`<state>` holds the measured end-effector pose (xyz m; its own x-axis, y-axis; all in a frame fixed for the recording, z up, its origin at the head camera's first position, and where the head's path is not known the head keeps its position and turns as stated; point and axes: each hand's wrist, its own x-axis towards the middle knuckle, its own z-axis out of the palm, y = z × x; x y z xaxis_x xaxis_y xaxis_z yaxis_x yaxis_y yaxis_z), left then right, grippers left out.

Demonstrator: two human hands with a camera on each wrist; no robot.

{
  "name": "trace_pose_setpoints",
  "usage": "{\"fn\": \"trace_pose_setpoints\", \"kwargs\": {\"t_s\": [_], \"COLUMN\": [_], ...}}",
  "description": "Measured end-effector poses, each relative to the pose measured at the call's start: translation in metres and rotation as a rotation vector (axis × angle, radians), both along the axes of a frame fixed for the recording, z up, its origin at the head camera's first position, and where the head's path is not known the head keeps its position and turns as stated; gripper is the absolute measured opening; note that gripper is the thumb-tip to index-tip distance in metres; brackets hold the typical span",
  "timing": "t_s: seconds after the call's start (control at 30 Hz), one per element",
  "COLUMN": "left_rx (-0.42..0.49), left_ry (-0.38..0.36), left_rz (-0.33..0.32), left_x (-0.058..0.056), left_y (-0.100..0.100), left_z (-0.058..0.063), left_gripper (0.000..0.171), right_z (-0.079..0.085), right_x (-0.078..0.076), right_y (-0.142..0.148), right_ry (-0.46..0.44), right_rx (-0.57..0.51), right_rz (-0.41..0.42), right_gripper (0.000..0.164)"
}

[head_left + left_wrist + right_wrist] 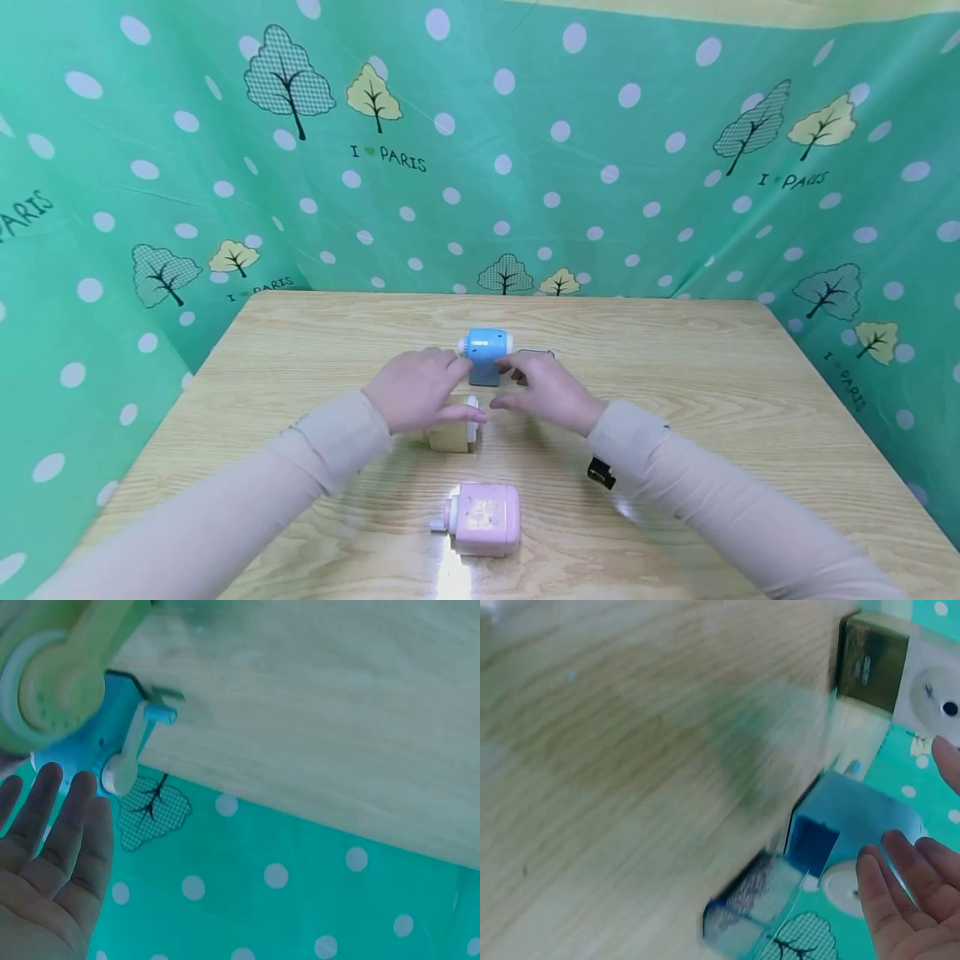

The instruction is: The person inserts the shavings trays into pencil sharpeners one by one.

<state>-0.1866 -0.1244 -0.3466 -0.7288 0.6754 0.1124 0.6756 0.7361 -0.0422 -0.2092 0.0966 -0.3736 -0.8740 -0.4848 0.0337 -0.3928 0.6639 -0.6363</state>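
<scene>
A blue crank pencil sharpener [487, 354] stands toward the back of the table, its drawer slot bare in the right wrist view. Beside it lies its clear drawer [742, 907] with dark shavings inside, partly behind my right hand in the head view. My right hand [547, 390] hovers at the sharpener's right side, fingers loosely bent and holding nothing. Over a pale yellow-green pencil sharpener [450, 437] is my left hand [422, 390], which hides part of it. The left fingers [79, 825] are straight in the left wrist view, pointing toward the sharpeners.
A pink pencil sharpener [486, 521] lies nearer the front edge, its crank pointing left. The wooden table [712, 400] ends at the back against a green dotted curtain [525, 183]. A small black device [601, 472] sits beneath the right wrist.
</scene>
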Motion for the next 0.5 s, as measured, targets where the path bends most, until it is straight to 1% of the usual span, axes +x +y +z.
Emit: {"fn": "trace_pose_setpoints", "kwargs": {"t_s": [0.1, 0.2, 0.3, 0.4, 0.5], "left_rx": [-0.003, -0.018, -0.036, -0.054, -0.058], "left_ry": [0.006, 0.022, 0.031, 0.023, 0.027], "left_rz": [0.008, 0.016, 0.021, 0.033, 0.039], "left_x": [-0.005, -0.009, -0.013, -0.016, -0.020], "left_y": [0.000, 0.002, 0.004, 0.007, 0.010], "left_z": [0.005, 0.008, 0.011, 0.014, 0.017], "left_gripper": [0.074, 0.073, 0.074, 0.073, 0.070], "right_z": [0.001, 0.001, 0.000, -0.001, -0.001], "right_x": [-0.004, -0.008, -0.012, -0.015, -0.017], "right_y": [0.004, 0.008, 0.012, 0.015, 0.018], "right_ry": [0.030, 0.089, 0.134, 0.152, 0.149], "right_rx": [0.010, 0.043, 0.060, 0.051, 0.034], "right_rz": [-0.027, -0.041, -0.054, -0.067, -0.087], "right_gripper": [0.062, 0.062, 0.059, 0.056, 0.054]}}
